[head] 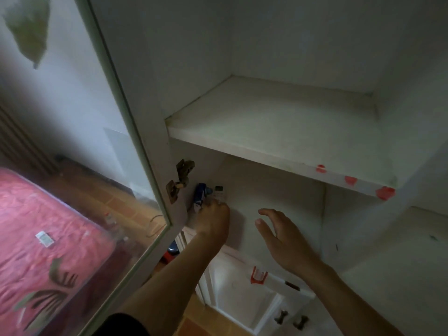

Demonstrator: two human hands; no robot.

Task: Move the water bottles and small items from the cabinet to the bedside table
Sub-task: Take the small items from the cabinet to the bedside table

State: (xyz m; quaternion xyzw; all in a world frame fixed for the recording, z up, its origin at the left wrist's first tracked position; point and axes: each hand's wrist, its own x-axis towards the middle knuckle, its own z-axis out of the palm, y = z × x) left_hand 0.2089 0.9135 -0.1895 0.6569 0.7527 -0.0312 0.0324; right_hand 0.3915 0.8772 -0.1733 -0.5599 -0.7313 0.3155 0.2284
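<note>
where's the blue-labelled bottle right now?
Head view: the blue-labelled bottle is on the lower cabinet shelf, far left by the door hinge, with the left hand closed around its base.

Left hand [214, 218] curled in a closed grip; right hand [278, 235] spread open, hovering.

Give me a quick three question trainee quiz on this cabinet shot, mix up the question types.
1. True or false: the left hand is at the blue item on the lower shelf.
2. The right hand is: A) holding a bottle, B) open and empty, C) on the door.
3. Fill in: the upper shelf has ___ marks on its front edge.

Key: 1 true; 2 B; 3 red.
</note>
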